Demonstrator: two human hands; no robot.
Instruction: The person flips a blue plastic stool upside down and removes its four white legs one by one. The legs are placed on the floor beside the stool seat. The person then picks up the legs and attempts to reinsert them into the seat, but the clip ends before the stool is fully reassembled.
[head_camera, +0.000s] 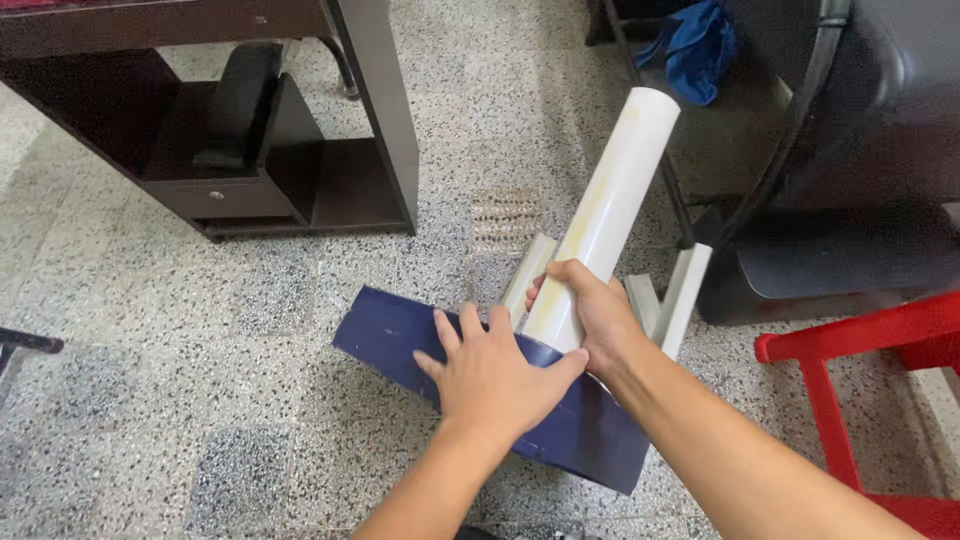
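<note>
Single head-worn view, steeply downward and close over the speckled floor (200, 350), slightly forward-facing.

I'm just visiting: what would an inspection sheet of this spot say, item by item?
Surface: speckled stone floor.
Job's things: white pipe, tilted up; dark blue sheet under it.
Clutter: pale flat strips behind the pipe.
Hands: right hand wraps the pipe's lower end; left hand lies flat on the sheet, touching the pipe.
Cables: black hose.
Surroundings: dark wooden desk, red frame, blue cloth.
</note>
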